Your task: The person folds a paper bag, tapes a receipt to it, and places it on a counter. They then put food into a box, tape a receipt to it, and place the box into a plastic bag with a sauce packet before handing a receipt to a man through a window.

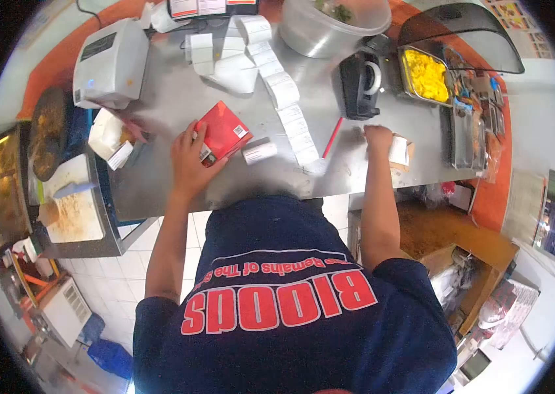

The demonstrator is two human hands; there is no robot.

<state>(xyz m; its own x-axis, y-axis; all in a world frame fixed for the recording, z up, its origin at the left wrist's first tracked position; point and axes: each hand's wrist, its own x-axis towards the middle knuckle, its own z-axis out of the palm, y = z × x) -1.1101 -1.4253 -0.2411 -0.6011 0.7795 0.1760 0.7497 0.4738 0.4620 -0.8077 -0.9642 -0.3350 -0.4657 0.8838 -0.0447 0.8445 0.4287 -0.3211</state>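
My left hand (192, 157) holds a red cardboard box (223, 129) by its left side, fingers bent over the edge. The box sits tilted on the steel table and bears a small white printed label. Right of it lies a small white roll (259, 153). My right hand (378, 136) is closed in a fist over the table; whatever it may hold is hidden. Just beside that fist is a small brown packet (410, 156) with a white paper (399, 150) on it. A red pen-like stick (332, 138) lies between my hands.
A long curling strip of printed labels (284, 88) runs down the steel table (179, 85). Around it stand a white printer (112, 62), a black tape dispenser (359, 85), a clear tub (330, 29) and a tray of yellow food (425, 75). A cutting board (77, 217) is at left.
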